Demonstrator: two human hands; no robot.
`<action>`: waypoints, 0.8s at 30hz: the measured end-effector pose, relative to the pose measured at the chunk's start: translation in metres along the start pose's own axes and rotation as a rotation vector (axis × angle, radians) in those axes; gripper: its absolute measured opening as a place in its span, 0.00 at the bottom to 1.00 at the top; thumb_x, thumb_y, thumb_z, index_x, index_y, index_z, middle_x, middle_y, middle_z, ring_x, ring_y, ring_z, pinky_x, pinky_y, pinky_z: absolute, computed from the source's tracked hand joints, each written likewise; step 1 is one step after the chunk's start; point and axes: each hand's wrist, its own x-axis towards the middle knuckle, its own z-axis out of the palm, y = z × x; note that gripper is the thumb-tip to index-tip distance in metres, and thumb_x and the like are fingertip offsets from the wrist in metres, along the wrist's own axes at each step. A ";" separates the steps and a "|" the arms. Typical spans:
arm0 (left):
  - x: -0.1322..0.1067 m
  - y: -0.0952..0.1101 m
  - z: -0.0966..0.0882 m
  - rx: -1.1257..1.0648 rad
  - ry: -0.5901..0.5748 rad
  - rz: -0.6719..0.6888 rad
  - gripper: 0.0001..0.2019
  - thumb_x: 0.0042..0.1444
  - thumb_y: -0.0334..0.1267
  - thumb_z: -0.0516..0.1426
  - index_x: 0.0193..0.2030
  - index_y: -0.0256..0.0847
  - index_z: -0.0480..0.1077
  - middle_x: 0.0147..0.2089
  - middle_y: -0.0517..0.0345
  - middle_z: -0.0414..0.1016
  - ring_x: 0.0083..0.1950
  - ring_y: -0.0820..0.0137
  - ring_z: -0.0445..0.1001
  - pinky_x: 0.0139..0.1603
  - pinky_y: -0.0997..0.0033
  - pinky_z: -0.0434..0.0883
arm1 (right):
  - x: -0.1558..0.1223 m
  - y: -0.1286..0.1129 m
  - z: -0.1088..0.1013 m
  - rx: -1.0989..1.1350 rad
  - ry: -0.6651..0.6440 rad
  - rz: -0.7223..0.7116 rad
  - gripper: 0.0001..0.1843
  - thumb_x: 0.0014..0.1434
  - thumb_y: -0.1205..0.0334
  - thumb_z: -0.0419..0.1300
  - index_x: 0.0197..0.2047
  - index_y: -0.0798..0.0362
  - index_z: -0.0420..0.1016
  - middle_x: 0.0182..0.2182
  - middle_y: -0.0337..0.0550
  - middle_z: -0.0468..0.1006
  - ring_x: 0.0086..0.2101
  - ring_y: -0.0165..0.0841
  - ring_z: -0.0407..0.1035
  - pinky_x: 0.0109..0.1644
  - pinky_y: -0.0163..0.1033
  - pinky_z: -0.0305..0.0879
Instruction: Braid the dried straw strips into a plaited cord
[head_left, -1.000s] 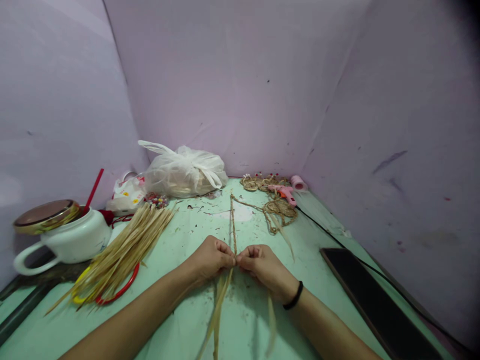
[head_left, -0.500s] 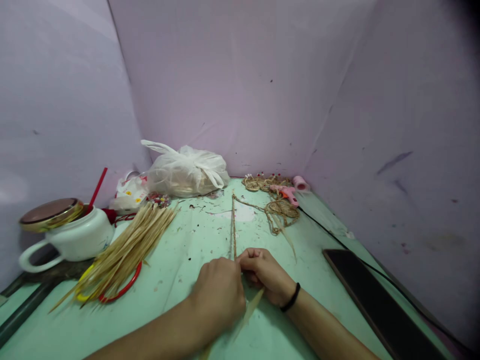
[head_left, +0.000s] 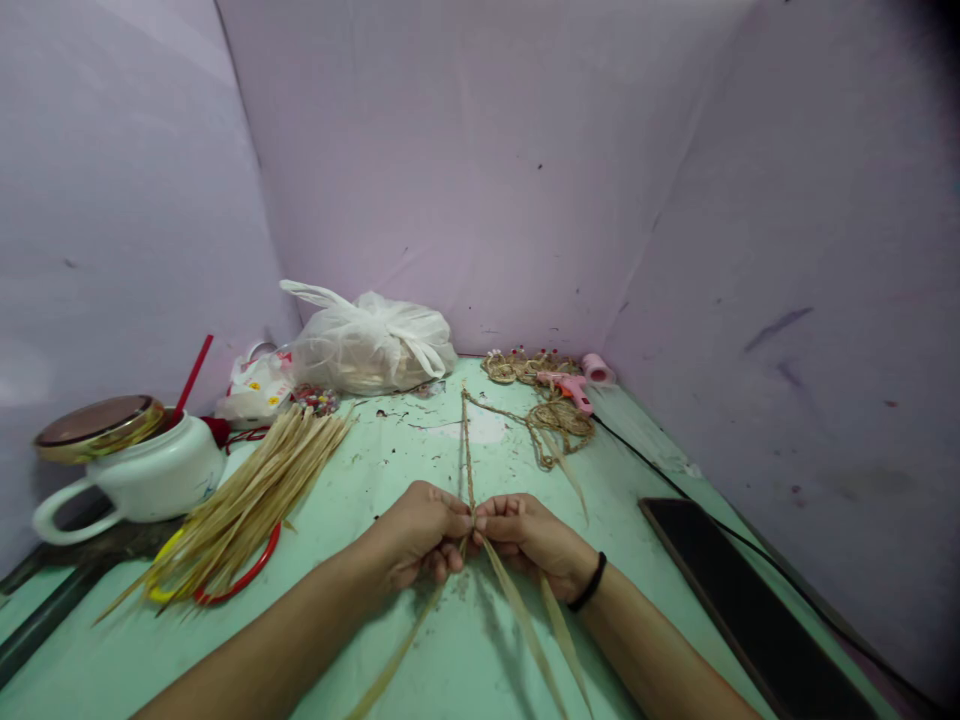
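Note:
My left hand (head_left: 429,530) and my right hand (head_left: 529,540) meet at the middle of the table, fingertips pinched on the near end of a thin straw-coloured braid (head_left: 468,450). The braid runs straight away from me, then bends right into a loose coil of braid (head_left: 562,428). Loose flat strips of dried fibre (head_left: 521,615) trail from the fingers toward me, one on the left and two on the right. Exactly how the strips cross between the fingertips is hidden.
At left lies a bundle of dried strips (head_left: 255,500) over red and yellow handles (head_left: 244,580), beside a white pot (head_left: 161,465). A tied plastic bag (head_left: 375,345) stands at the back. A pink glue gun (head_left: 571,388) and a dark flat tablet-like slab (head_left: 735,600) are on the right.
My left hand has turned and drawn back to the left, its fingers now showing. The strips, partly hidden before, now spread apart below both hands.

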 end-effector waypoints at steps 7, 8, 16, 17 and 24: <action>0.014 -0.014 0.008 0.101 0.125 -0.024 0.07 0.35 0.31 0.53 0.12 0.36 0.61 0.08 0.63 0.56 0.09 0.78 0.53 0.08 0.79 0.49 | 0.005 0.004 -0.002 -0.365 0.126 -0.144 0.01 0.39 0.70 0.57 0.20 0.58 0.67 0.15 0.36 0.68 0.16 0.21 0.54 0.20 0.28 0.47; 0.015 -0.014 0.008 0.135 0.138 -0.015 0.07 0.35 0.31 0.53 0.11 0.37 0.59 0.07 0.64 0.54 0.08 0.79 0.51 0.08 0.79 0.46 | 0.005 0.004 -0.002 -0.461 0.175 -0.186 0.01 0.39 0.71 0.57 0.20 0.57 0.68 0.15 0.36 0.69 0.18 0.22 0.56 0.21 0.29 0.49; 0.012 -0.013 0.015 0.139 0.222 0.006 0.07 0.35 0.29 0.50 0.11 0.38 0.57 0.06 0.66 0.51 0.08 0.79 0.47 0.09 0.78 0.44 | -0.019 0.002 0.012 -1.003 0.384 -0.292 0.08 0.42 0.67 0.55 0.20 0.55 0.75 0.17 0.43 0.73 0.20 0.29 0.62 0.23 0.33 0.48; 0.011 -0.013 0.015 0.126 0.218 -0.002 0.07 0.35 0.29 0.49 0.11 0.38 0.57 0.06 0.65 0.51 0.08 0.79 0.48 0.09 0.78 0.44 | -0.021 0.001 0.015 -1.017 0.366 -0.307 0.08 0.42 0.67 0.55 0.20 0.55 0.75 0.17 0.43 0.73 0.19 0.28 0.61 0.23 0.33 0.48; 0.017 -0.019 0.010 0.027 0.121 0.096 0.06 0.34 0.28 0.51 0.11 0.37 0.58 0.07 0.66 0.52 0.09 0.81 0.47 0.10 0.78 0.42 | -0.014 0.021 0.008 -1.028 0.240 -0.407 0.06 0.45 0.66 0.59 0.20 0.52 0.76 0.17 0.40 0.72 0.20 0.29 0.61 0.25 0.34 0.50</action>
